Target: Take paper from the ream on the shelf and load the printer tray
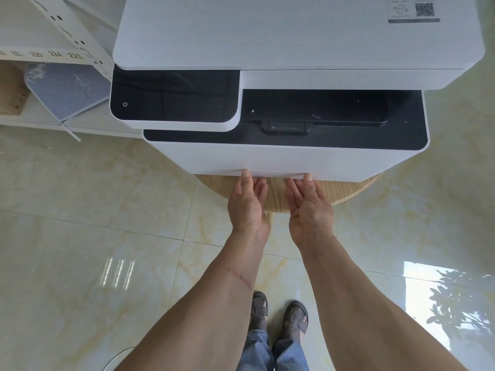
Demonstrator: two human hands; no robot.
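**Both hands at the bottom edge of the printer**

The floor fills most of the view: glossy cream marble-look tiles with window glare at 4 o'clock. At 12 o'clock sits the printer, a white box with rounded corners, its long axis running left to right and its front face turned toward the person. Its flat lid carries a small label with a square code at 1 o'clock; below it are a black control panel with a power symbol and a black output slot. The printer rests on a round, light wood-grain surface, which shows beneath its front edge.

At 10 o'clock a low white shelf holds a blue-grey cushion, with a numbered white strip above it.

The tray is a thin band along the printer's bottom front and looks pushed in. The left hand and right hand, side by side, grip nothing: palms open, thumbs touching the tray's lower edge, fingers slack beneath it.

At 6 o'clock are jeans and two sandals.
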